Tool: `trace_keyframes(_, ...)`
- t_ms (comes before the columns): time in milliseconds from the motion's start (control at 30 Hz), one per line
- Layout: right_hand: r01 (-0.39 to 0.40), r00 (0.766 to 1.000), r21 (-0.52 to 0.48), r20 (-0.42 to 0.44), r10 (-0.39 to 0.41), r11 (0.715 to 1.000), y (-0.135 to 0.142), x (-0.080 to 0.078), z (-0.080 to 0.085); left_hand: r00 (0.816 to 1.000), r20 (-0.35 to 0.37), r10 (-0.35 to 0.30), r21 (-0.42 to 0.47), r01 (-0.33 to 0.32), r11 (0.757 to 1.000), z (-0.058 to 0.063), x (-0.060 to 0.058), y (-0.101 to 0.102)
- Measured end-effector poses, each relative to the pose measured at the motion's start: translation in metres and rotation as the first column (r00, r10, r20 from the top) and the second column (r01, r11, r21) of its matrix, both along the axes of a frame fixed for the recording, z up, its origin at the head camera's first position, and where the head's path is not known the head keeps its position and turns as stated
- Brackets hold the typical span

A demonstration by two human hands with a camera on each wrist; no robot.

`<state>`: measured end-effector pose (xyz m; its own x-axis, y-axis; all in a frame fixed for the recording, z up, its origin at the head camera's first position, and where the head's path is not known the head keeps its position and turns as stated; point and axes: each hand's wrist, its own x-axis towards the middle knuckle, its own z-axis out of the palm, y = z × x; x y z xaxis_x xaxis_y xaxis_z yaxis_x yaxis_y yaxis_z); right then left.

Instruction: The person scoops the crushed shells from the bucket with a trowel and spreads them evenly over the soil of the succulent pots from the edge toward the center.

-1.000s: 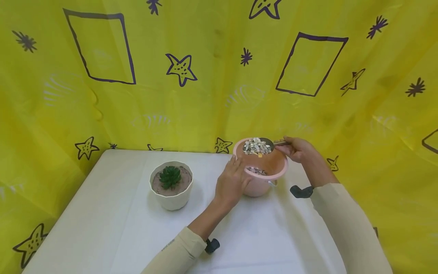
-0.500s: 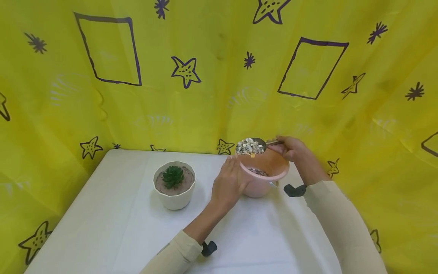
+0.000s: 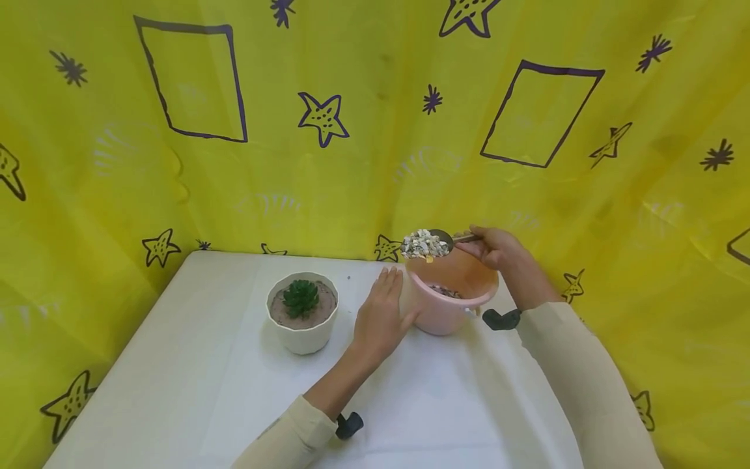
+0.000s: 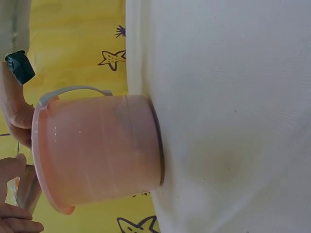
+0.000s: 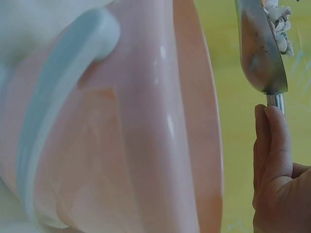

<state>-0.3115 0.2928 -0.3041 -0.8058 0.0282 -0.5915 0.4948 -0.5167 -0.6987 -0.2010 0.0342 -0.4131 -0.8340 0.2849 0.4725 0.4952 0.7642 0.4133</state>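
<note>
A metal scoop (image 3: 442, 238) heaped with whitish stone chips (image 3: 423, 245) is held level over the left rim of a pink bucket (image 3: 442, 314). My right hand (image 3: 497, 247) grips its handle from the right; the right wrist view shows the scoop bowl (image 5: 262, 53) above the rim, fingers along the handle. My left hand (image 3: 375, 319) is beside the bucket's left side with straight fingers, below the scoop, holding nothing. Whether it touches the bucket cannot be told. More chips (image 3: 445, 291) lie inside the bucket.
A cream pot (image 3: 301, 339) with a green succulent (image 3: 301, 298) in soil stands left of the bucket on the white table (image 3: 234, 391). A yellow patterned curtain (image 3: 363, 182) hangs behind the table. The bucket's pale handle (image 4: 73, 89) hangs at its side.
The loaded scoop has moved left from above the bucket's opening to its left rim, with my right hand following. My left hand has shifted slightly left, away from the rim.
</note>
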Motion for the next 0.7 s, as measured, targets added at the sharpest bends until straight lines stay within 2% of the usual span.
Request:
trace_keyframes(200,-0.03,0.999,-0.009,-0.016,0.029,1.0,-0.017,-0.003,0.0,0.999,0.03,0.033,0.023,-0.034,0.999,0.005,0.008,-0.011)
trace_keyframes(533,-0.095,0.994,0.014,-0.059,0.096,0.995,-0.046,-0.012,-0.001,0.992,-0.041,0.117,0.093,-0.112,0.989,0.009,0.014,-0.034)
trace_keyframes(700,-0.189,0.977,0.014,-0.097,0.189,0.982,-0.061,-0.016,-0.003,0.983,-0.07,0.168,0.147,-0.156,0.977,0.01,0.015,-0.046)
